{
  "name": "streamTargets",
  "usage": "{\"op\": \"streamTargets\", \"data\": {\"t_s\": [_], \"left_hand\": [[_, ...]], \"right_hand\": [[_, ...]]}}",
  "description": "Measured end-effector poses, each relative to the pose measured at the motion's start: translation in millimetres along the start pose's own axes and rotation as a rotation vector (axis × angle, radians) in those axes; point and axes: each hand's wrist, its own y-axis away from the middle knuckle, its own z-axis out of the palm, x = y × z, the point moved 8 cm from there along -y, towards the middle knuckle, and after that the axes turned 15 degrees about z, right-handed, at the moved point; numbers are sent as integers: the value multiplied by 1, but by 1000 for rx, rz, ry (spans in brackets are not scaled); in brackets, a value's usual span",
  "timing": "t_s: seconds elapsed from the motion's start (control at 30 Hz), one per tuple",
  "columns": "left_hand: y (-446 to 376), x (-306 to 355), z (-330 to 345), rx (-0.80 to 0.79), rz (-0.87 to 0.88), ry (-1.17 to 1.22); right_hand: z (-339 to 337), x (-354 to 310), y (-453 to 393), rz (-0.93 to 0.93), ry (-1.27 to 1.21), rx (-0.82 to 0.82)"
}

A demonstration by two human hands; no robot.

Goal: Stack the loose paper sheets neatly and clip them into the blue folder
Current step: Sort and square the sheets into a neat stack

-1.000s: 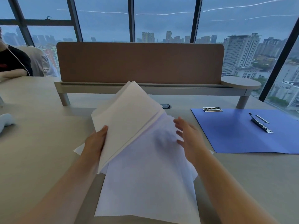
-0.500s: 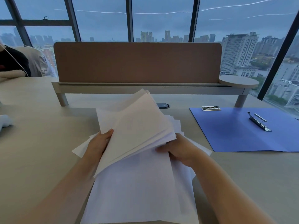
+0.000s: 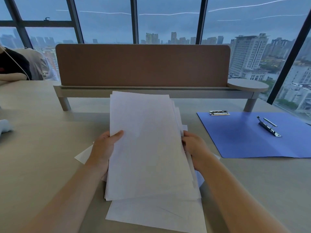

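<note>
A stack of white paper sheets [image 3: 148,145] is held between both hands in front of me, its edges still uneven on the right side. My left hand [image 3: 105,147] grips the stack's left edge with the thumb on top. My right hand [image 3: 195,147] grips the right edge. More loose sheets [image 3: 156,214] lie on the desk under the stack. The blue folder [image 3: 249,138] lies open to the right, with a raised metal clip [image 3: 269,126] near its middle and a second metal clip [image 3: 219,113] at its top left corner.
A brown divider panel [image 3: 143,64] on a grey rail stands across the desk behind the papers. A round side shelf [image 3: 247,84] sits at its right end. Another person [image 3: 13,66] sits at far left. A white object [image 3: 5,126] rests at the left edge.
The tilted bundle in my left hand has been squared up into an upright stack. My right hand moved from flat on the loose sheets to gripping the stack's right edge.
</note>
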Motion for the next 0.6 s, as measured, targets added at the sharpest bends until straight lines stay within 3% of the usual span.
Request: {"op": "streamTargets", "data": {"t_s": [0.3, 0.43, 0.53, 0.6], "left_hand": [[5, -6, 14, -135, 23, -14], [2, -2, 12, -103, 107, -114], [-2, 2, 3, -7, 140, -136], [-3, 4, -4, 47, 135, -123]], "right_hand": [[-5, 3, -1, 50, -221, 8], [0, 9, -5, 95, -259, -32], [10, 9, -2, 104, -161, -83], [18, 4, 4, 15, 5, -102]]}}
